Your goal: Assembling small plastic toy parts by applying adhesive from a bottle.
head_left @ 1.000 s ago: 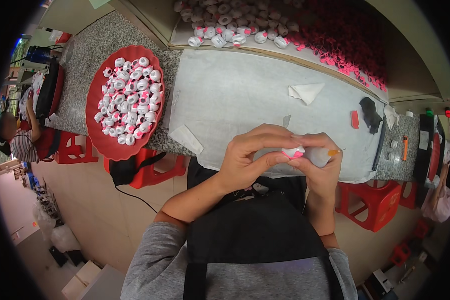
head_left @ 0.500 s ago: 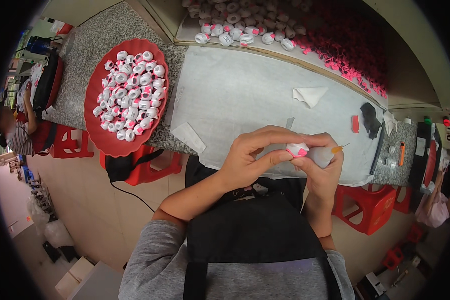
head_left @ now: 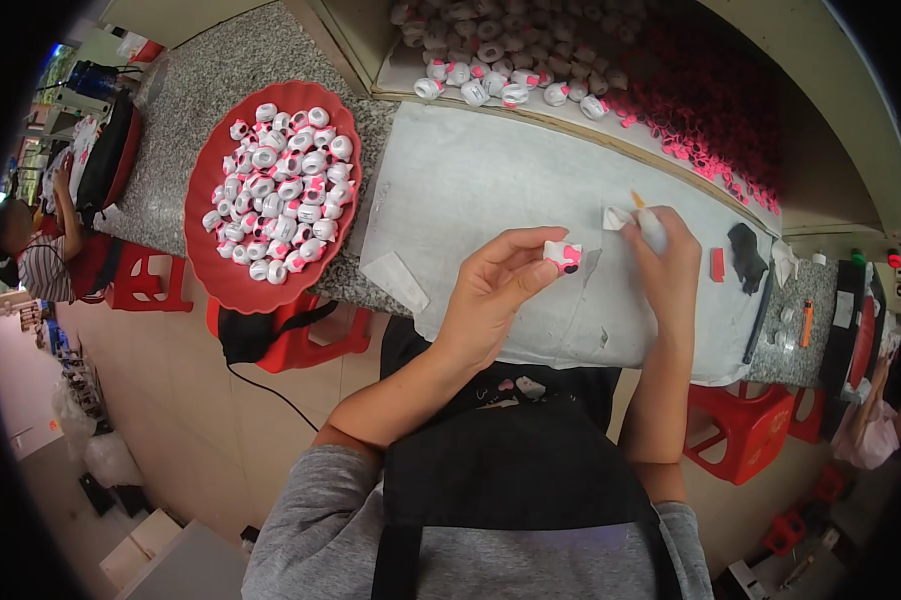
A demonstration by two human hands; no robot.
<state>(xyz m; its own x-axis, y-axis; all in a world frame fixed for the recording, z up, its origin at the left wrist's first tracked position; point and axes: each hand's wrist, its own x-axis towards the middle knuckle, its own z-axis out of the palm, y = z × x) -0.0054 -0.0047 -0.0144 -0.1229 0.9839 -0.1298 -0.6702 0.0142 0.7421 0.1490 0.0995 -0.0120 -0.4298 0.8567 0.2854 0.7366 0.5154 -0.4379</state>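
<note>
Between the thumb and fingers of my left hand (head_left: 501, 285) is a small white figurine head (head_left: 563, 257) with pink and dark parts on it. My right hand (head_left: 669, 262) is farther forward, closed round a translucent squeeze bottle (head_left: 653, 231) with an orange needle tip. At its fingertips is a folded white tissue (head_left: 617, 217); whether the fingers pinch it or only touch it, I cannot tell. Both hands are over the pale sheet (head_left: 471, 180) that covers the bench. A red scalloped tray (head_left: 199, 190) full of similar white and pink heads stands on the left.
A shelf at the back holds a pile of white heads (head_left: 516, 75) and many small pink pieces (head_left: 711, 150). To the right lie a red piece (head_left: 718, 265), a black cloth (head_left: 747, 258) and an orange pen-like tool (head_left: 807, 323). Another person (head_left: 46, 240) sits far left.
My hands have come apart. My right hand has moved forward with the bottle to the tissue, now bunched up. My left hand still holds the head, now turned with its dark part showing.
</note>
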